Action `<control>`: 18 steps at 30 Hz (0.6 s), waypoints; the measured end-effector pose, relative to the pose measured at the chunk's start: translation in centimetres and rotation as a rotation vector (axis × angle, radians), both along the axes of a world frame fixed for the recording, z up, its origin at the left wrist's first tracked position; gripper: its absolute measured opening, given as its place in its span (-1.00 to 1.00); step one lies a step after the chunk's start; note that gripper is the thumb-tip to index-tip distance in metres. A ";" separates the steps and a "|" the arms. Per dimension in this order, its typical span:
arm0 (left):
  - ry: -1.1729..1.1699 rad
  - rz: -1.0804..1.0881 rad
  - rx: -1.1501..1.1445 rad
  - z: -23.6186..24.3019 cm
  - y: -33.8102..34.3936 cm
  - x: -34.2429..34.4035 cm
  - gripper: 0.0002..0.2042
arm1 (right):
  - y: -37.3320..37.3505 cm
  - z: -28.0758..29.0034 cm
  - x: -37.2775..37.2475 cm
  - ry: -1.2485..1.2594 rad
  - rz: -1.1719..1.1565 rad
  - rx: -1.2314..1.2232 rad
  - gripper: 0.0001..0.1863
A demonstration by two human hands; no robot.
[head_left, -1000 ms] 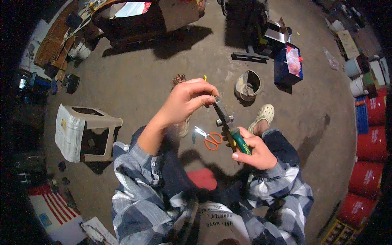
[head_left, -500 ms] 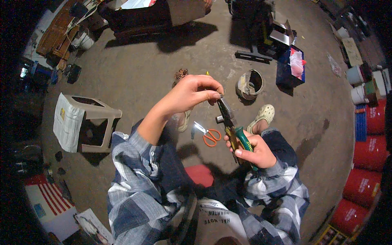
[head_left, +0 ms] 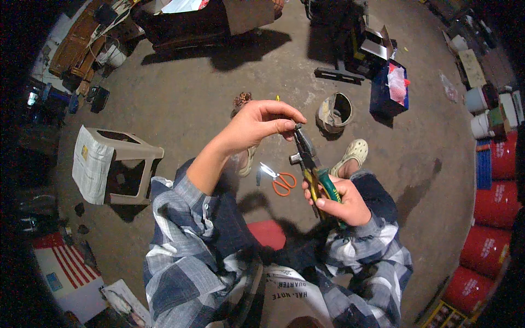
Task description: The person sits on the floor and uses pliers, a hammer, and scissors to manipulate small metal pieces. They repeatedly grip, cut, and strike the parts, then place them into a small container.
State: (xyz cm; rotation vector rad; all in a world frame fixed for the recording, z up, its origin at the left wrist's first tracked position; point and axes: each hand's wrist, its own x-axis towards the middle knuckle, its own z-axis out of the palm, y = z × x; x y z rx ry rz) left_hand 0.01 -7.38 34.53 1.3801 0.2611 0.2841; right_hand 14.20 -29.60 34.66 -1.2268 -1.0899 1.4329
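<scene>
Right hand (head_left: 342,203): fingers clamped on pliers (head_left: 313,169) handles.
Left hand (head_left: 261,124): fingertips pinched together at the pliers' tip.
Scissors (head_left: 279,180): on floor (head_left: 180,98) below.
Risk: squeezing could nip left fingertips.

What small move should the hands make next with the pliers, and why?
Probably squeeze the handles gently. The right hand grips the green-handled pliers upright, and the left hand pinches at the tip of the pliers, as if placing something too small to make out. Closing would clamp it.
</scene>
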 end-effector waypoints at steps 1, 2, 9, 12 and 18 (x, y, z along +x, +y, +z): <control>-0.016 -0.019 -0.019 0.1 0.0 -0.1 -0.80 | -0.1 0.1 0.1 0.033 0.018 -0.038 -0.64; -0.033 -0.039 -0.038 0.2 0.0 -0.2 -0.80 | -0.2 0.3 0.4 0.098 0.043 -0.117 -0.66; -0.006 -0.083 0.003 0.3 0.2 -0.2 -0.82 | -0.3 0.7 0.6 0.068 0.081 -0.060 -0.66; 0.011 -0.092 0.054 0.1 0.2 -0.6 -0.83 | -0.4 0.3 0.9 -0.010 0.111 -0.019 -0.63; 0.094 -0.003 -0.066 -0.2 -0.1 -0.3 -0.83 | 0.0 0.1 1.3 -0.113 0.093 0.121 -0.63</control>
